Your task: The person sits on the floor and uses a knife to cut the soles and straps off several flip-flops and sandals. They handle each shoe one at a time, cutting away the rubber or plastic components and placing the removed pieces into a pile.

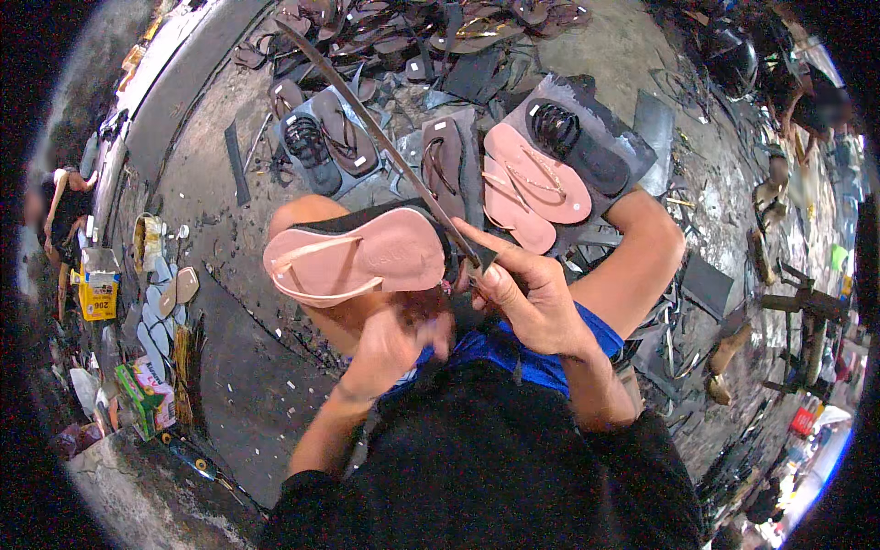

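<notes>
My left hand (pixel 390 346) is just below a pink flip-flop (pixel 394 254) with a pale strap, close to its lower edge. Motion smears its fingers, so I cannot tell whether they grip anything. A black sheet or sole (pixel 353 221) shows along the flip-flop's upper edge, over my left thigh. In my right hand (pixel 536 298) is a long, narrow knife (pixel 380 137). The fingers wrap its lower end and the index finger lies near the blade. The blade slants up and left, passing the flip-flop's right end. Something dark (pixel 467 313) sits between my hands, its kind unclear.
Pink flip-flops (pixel 559 192) lie on dark sheets beyond my legs. Dark sandals (pixel 344 137) lie to their left, and a heap of brown sandals (pixel 367 23) is farther off. Rubber scraps (pixel 710 284) litter the floor. At the left are pale soles (pixel 158 316) and a yellow box (pixel 98 293).
</notes>
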`<state>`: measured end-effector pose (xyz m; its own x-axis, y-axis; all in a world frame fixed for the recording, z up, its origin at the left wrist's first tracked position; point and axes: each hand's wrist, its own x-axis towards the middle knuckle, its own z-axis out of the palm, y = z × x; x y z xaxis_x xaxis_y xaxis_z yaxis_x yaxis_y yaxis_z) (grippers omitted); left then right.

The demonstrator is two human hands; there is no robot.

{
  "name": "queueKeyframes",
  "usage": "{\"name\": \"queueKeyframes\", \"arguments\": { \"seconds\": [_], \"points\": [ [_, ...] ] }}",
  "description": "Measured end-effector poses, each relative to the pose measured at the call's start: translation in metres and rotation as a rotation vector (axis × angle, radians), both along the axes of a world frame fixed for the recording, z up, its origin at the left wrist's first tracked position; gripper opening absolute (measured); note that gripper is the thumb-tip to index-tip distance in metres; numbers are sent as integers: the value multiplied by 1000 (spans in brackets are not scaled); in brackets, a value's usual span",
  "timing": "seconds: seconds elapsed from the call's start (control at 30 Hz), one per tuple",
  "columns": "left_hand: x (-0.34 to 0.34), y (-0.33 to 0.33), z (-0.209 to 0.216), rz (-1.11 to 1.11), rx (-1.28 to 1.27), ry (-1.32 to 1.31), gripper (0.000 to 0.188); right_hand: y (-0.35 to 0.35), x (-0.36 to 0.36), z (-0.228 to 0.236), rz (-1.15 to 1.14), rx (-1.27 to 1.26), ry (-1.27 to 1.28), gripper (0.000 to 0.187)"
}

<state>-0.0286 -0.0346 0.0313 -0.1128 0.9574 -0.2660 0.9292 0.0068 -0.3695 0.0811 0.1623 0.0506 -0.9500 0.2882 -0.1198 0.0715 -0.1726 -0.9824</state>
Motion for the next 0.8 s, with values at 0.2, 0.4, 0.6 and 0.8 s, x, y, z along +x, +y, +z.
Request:
{"name": "queueKeyframes", "arguments": {
  "seconds": [0.2, 0.4, 0.6, 0.8],
  "points": [
    [-6, 97, -13, -1068, -1547, 2400, 32, -22, 8, -6, -381, 547, -62, 43],
    [1, 70, -43, -884, -1227, 2401, 30, -36, 69, -28, -453, 853, -139, 38],
    [38, 46, -33, -1296, -1367, 2516, 27, -24, 17, -27, -317, 314, -318, 27],
    [17, 40, -46, -1176, -1358, 2376, 27, -32, 69, -27, -325, 418, -412, 32]
  ]
}}
